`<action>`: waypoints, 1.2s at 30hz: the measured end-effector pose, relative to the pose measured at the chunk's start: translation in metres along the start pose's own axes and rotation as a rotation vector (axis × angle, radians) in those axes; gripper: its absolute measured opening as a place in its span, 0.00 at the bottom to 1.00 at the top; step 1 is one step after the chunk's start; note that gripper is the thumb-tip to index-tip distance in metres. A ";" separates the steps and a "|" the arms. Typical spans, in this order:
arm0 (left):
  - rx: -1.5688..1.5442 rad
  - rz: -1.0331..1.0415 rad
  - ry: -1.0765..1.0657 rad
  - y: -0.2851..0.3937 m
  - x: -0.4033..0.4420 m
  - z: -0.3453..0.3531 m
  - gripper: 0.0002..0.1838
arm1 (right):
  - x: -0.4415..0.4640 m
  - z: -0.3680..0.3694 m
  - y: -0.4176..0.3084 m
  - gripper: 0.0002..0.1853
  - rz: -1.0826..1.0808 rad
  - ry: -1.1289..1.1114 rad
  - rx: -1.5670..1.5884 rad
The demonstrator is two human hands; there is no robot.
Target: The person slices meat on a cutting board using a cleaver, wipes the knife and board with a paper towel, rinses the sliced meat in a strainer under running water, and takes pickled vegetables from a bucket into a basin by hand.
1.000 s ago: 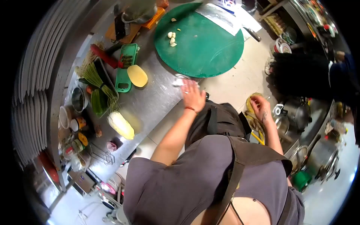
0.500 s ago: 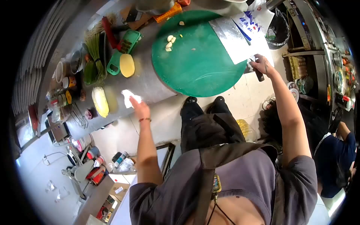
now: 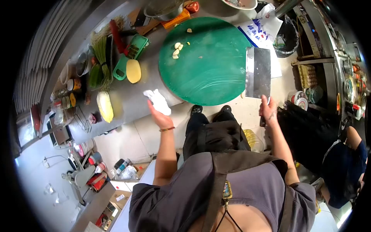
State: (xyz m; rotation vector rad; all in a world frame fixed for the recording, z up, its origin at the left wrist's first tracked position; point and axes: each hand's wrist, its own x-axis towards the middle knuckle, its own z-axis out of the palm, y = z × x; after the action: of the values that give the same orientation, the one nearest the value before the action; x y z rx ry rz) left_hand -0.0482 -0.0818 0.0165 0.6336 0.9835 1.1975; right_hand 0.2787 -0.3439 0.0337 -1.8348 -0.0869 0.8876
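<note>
Cleaver [image 3: 259, 73] clasped close behind its blade by the right hand [image 3: 269, 110], I'd guess for control, stands at the green chopping board's [image 3: 208, 85] right rim, while the left hand [image 3: 160, 119] clutches a white cloth [image 3: 160, 103], bunched perhaps for grip.

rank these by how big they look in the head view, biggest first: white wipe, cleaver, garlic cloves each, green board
1. green board
2. cleaver
3. white wipe
4. garlic cloves, individually; they look too alike to rank
</note>
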 end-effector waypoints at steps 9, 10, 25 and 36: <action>-0.287 -0.322 -0.299 -0.005 0.017 0.012 0.28 | 0.002 0.084 -0.034 0.15 -0.023 0.097 -0.057; -0.289 -0.326 -0.299 -0.004 0.018 0.008 0.28 | 0.003 0.090 -0.040 0.15 -0.041 0.048 -0.140; 0.006 -0.345 -0.286 -0.020 0.030 -0.005 0.28 | -0.044 0.172 -0.023 0.20 -0.246 -0.252 -0.510; 0.207 -0.495 -0.374 -0.033 -0.017 -0.022 0.28 | -0.084 0.209 -0.016 0.19 -0.152 -0.352 -0.502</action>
State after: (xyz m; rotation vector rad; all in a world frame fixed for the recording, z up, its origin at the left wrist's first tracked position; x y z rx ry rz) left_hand -0.0531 -0.1090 -0.0159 0.6949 0.8796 0.5213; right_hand 0.0963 -0.2122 0.0541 -2.0687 -0.7167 1.1433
